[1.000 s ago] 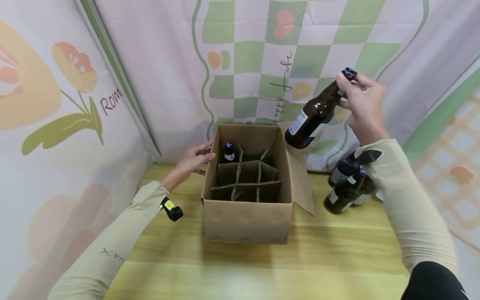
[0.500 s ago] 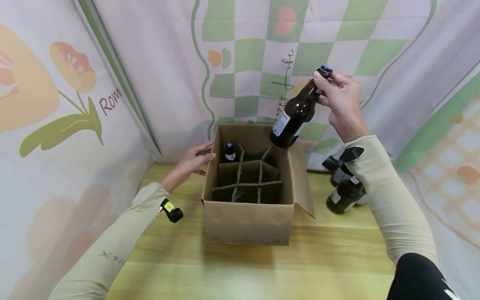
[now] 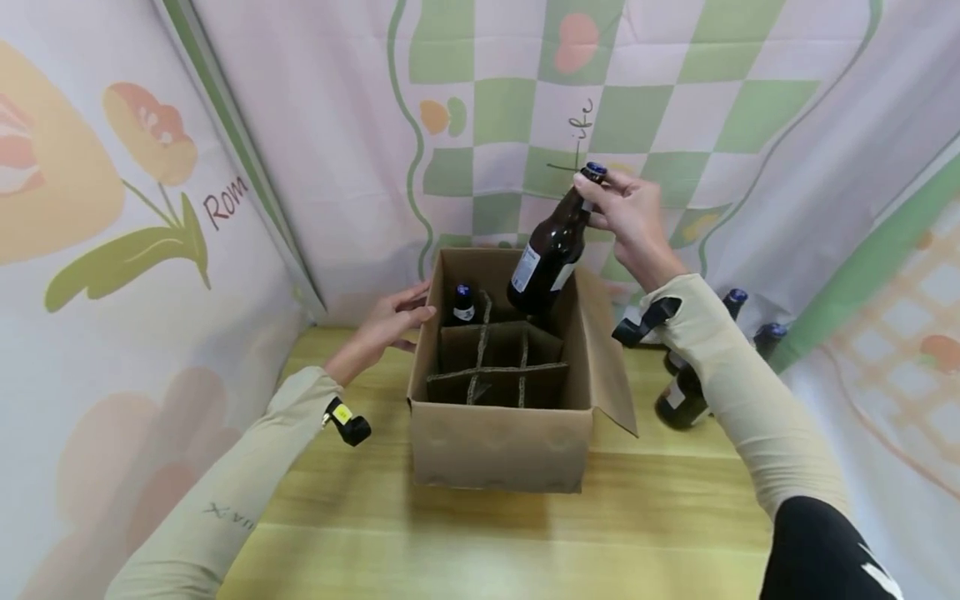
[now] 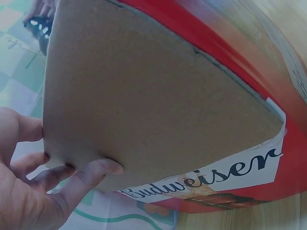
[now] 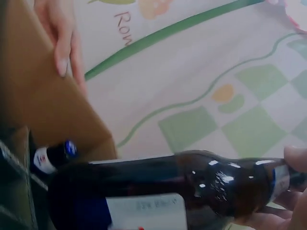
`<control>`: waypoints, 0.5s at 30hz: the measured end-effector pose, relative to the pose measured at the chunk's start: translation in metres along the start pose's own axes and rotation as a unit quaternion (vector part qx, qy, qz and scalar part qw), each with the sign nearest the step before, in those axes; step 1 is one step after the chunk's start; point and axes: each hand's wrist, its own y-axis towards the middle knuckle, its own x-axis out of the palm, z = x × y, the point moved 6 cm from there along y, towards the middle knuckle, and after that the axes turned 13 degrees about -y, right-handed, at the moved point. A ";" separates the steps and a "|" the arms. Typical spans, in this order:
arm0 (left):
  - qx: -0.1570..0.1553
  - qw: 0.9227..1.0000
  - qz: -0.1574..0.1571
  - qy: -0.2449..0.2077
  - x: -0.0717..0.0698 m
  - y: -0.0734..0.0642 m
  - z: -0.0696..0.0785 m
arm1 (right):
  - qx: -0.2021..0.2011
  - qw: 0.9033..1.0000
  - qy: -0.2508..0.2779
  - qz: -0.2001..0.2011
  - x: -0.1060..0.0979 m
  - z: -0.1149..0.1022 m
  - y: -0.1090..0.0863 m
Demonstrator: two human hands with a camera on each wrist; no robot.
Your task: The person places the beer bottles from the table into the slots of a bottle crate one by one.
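Note:
My right hand (image 3: 632, 218) pinches a brown glass beer bottle (image 3: 551, 250) by its neck, just below the blue cap. The bottle leans, its base over the back right part of an open cardboard box (image 3: 498, 446). In the right wrist view, the bottle (image 5: 201, 184) lies across the foreground, showing its white label. My left hand (image 3: 385, 327) grips the left side flap near the back corner. The left wrist view shows the thumb of that hand (image 4: 36, 187) pressed on the brown flap (image 4: 129, 96). Cardboard dividers (image 3: 480, 350) split the inside into compartments; another capped bottle (image 3: 463, 307) stands in the back left one.
Several more brown bottles (image 3: 681, 400) stand on the wooden table (image 3: 637, 517) to the right, partly hidden by the right sleeve. A flap (image 3: 609, 367) hangs outward on the box's right side. Patterned curtains (image 3: 352, 150) close off the back and sides.
The right hand has carried the bottle leftward and lower, from beyond the box's right side to over its back right compartment. The left hand has stayed at the box.

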 end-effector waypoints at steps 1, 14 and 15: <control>0.000 1.000 -0.002 0.000 0.002 0.000 0.000 | -0.003 1.000 -0.007 0.001 0.000 0.002 0.002; -0.004 1.000 -0.005 0.004 0.004 -0.003 0.001 | -0.017 0.997 -0.079 0.004 0.010 0.028 0.011; -0.006 1.000 -0.003 0.004 0.003 -0.003 0.001 | -0.016 0.997 -0.082 0.002 0.013 0.030 0.012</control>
